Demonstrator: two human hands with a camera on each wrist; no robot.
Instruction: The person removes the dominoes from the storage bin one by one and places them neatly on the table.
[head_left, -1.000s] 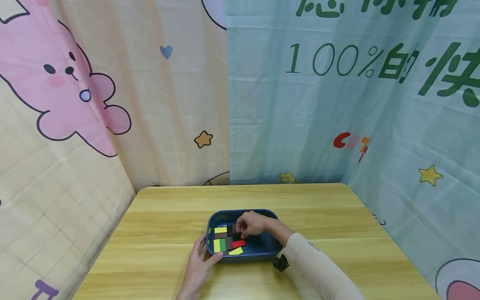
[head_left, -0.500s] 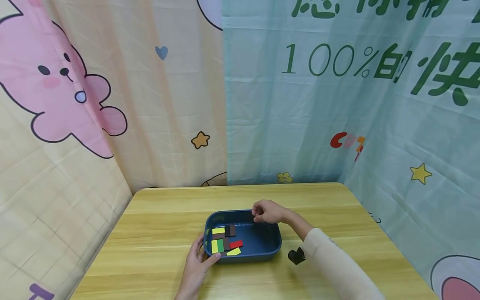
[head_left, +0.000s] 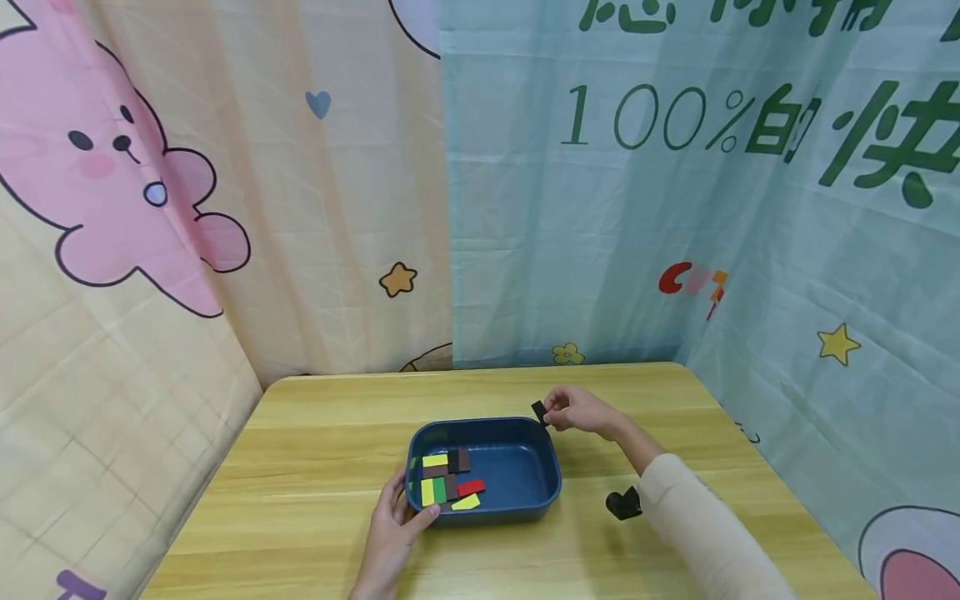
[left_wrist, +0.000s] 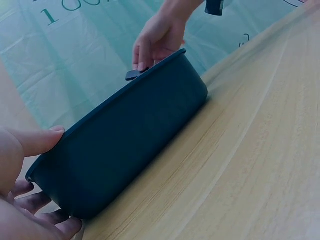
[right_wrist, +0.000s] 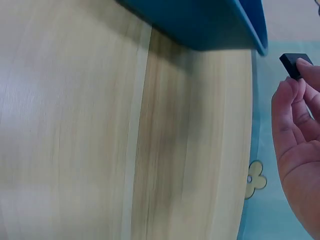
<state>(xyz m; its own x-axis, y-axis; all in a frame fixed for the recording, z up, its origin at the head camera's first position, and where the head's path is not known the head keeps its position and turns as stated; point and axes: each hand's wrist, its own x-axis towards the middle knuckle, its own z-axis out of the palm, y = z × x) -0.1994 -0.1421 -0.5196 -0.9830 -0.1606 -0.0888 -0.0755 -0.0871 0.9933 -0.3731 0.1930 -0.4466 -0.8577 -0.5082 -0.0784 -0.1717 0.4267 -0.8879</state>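
A deep blue plastic tub (head_left: 517, 468) stands on the table. My left hand (head_left: 393, 530) grips its near left corner, thumb over the rim and fingers against the outside wall. Just beyond the tub's far right corner, my right hand (head_left: 583, 411) pinches a small black block (right_wrist: 294, 65) between thumb and fingers. Flat rectangular blocks lie in the tub's left part: a red block (head_left: 471, 487), a green block (head_left: 439, 490), another black block (head_left: 453, 462), several yellow and several brown ones. The left wrist view shows the tub's outer wall, which hides its contents.
The wooden table (head_left: 337, 433) reaches back to printed curtains (head_left: 510, 250). Its bare surface shows left and right of the tub. A dark object (head_left: 624, 503) hangs beside the right sleeve (head_left: 697, 517).
My right hand has lifted the black block out of the tub and moved right and back past the rim. My left hand keeps its grip on the tub; the view shifts slightly.
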